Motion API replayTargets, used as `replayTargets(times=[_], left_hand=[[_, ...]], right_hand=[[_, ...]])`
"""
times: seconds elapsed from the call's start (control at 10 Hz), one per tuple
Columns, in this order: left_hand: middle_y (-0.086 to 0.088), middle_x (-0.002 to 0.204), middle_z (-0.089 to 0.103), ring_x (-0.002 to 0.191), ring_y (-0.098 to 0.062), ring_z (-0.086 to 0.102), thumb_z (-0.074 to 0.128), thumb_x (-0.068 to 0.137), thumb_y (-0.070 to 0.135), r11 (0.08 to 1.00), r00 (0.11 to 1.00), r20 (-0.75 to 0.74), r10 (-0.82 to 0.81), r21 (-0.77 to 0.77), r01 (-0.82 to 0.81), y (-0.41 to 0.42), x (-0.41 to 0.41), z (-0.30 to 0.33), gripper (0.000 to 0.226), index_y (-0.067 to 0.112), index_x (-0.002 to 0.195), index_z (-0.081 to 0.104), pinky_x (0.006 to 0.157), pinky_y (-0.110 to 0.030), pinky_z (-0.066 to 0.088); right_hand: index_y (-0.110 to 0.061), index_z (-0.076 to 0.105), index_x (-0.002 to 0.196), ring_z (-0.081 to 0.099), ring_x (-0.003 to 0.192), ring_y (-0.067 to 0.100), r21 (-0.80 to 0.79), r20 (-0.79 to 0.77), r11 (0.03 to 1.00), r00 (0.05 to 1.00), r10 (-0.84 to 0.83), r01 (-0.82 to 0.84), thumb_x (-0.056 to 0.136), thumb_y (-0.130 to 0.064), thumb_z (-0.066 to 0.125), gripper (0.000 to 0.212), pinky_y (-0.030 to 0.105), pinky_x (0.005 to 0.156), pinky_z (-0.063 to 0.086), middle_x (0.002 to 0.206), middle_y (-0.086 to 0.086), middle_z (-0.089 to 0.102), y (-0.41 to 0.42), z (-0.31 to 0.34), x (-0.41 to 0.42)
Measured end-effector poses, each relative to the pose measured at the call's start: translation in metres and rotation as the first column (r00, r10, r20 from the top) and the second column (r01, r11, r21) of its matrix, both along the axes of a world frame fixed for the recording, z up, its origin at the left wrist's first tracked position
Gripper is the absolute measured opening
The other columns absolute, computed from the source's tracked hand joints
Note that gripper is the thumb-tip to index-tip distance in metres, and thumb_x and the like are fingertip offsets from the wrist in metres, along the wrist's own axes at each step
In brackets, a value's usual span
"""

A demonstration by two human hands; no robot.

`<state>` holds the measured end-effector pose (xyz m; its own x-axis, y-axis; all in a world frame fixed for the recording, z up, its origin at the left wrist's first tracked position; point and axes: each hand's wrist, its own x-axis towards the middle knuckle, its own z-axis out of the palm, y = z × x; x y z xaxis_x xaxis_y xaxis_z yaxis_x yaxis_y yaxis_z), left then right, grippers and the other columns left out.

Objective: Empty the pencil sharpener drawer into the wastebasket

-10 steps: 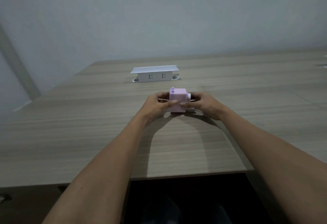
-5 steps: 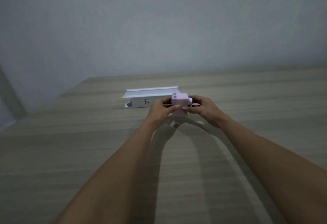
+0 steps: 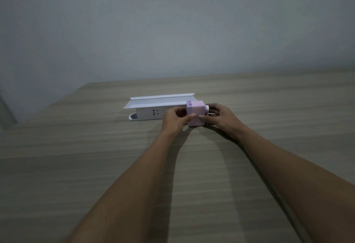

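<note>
Item: pink pencil sharpener (image 3: 196, 112), centre frame, now lifted off the wooden surface (image 3: 76, 166); left hand (image 3: 173, 119) and right hand (image 3: 219, 117) fingers pinching its sides; socket box (image 3: 149, 113) just behind; drawer apparently unopened; wastebasket not visible

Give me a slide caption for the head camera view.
Both hands, left and right, hold a pink pencil sharpener above a wooden table, near a white socket box.

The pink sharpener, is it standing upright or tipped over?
Upright. The pink sharpener has its top face upward and base toward the table, held between left hand and right hand.
</note>
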<state>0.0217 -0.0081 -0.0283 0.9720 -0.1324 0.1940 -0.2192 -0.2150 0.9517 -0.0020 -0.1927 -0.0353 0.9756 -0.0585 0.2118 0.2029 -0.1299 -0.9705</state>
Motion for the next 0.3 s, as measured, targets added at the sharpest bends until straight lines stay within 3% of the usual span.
replayTargets(times=[0.2,0.3], left_hand=[[-0.017,0.130,0.069,0.119,-0.030,0.067,0.081,0.083,0.016,0.997,1.000,-0.009,0.006,0.072,-0.005,-0.004,-0.005,0.003,0.056,-0.003,0.133,0.062,0.101,-0.037,0.054],[-0.017,0.138,0.063,0.128,-0.029,0.060,0.084,0.081,0.023,0.994,0.999,-0.016,0.044,0.098,-0.042,0.000,-0.014,0.002,0.071,-0.003,0.141,0.056,0.108,-0.037,0.049]], right_hand=[[0.007,0.054,0.138,0.070,0.104,0.025,-0.043,0.004,0.999,1.000,-0.007,0.007,0.086,0.003,0.075,0.056,0.024,0.081,0.062,0.133,0.026,0.065,0.001,-0.002,-0.002],[0.003,0.044,0.148,0.059,0.128,0.032,-0.113,-0.076,0.991,0.994,-0.075,0.066,0.079,-0.007,0.084,0.081,0.042,0.106,0.052,0.146,0.022,0.055,0.002,0.001,-0.007]])
